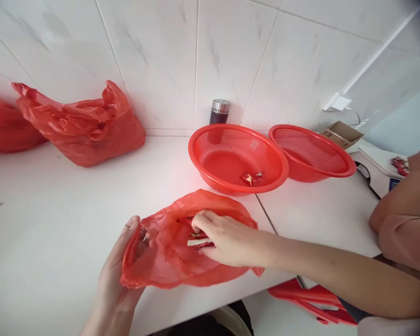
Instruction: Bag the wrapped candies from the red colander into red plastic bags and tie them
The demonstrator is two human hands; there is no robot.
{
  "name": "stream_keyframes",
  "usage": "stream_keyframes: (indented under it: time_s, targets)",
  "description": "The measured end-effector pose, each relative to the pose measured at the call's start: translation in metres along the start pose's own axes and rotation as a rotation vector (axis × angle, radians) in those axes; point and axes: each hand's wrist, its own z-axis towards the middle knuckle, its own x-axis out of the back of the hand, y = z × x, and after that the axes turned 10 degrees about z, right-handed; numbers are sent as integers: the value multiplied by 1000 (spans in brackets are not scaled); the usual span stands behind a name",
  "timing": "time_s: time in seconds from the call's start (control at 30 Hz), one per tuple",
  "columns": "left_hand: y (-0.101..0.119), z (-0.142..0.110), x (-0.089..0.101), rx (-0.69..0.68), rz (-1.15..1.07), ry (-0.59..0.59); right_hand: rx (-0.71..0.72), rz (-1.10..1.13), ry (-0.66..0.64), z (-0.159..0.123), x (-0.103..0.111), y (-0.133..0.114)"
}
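A red plastic bag [175,252] lies on the white table with its mouth spread wide. My left hand [116,263] grips the bag's left rim, thumb outside and fingers within. Inside the bag, my right hand [231,238] is closed round small wrapped packets; a pale serrated wrapper edge [198,242] sticks out between thumb and fingers. Part of the packets is hidden by the hand. Just behind the bag stands a red perforated basket [224,161], holding a few small shiny wrapped pieces [249,179].
A second red basket [310,151] overlaps the first on the right. A dark flask [220,111] stands by the tiled wall. One full red bag [94,126] sits back left, another beside it. A co-worker's arm [402,200] and a cardboard box [342,134] are at right.
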Motion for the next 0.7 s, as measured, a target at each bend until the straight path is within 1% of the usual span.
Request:
stream_keyframes:
  time_s: [0.03,0.1,0.17,0.27,0.33,0.43,0.5,0.57,0.63,0.7]
  targets:
    - [3,-1,1,4,-38,1,15,-17,-11,1,-6,6]
    - [5,-3,6,-20,-26,30,32,15,-5,0,-8,12]
    - [4,-7,11,-59,27,55,-3,43,40,-6,1,10]
    - [-2,-21,15,-125,117,43,-53,-40,122,-18,18,3]
    - [-7,-36,13,-195,213,15,-55,-102,146,-24,24,2]
    - [-16,-56,8,-285,424,-23,-42,-204,153,-29,22,9]
    - [-19,-61,7,-283,593,-69,-17,-317,144,-31,19,14]
    - [-18,-57,9,-272,700,-124,21,-416,110,-34,20,15]
    - [-14,-51,13,-282,667,-192,69,-416,70,-38,27,9]
    - [-9,-47,14,-273,537,-232,103,-302,68,-38,42,0]
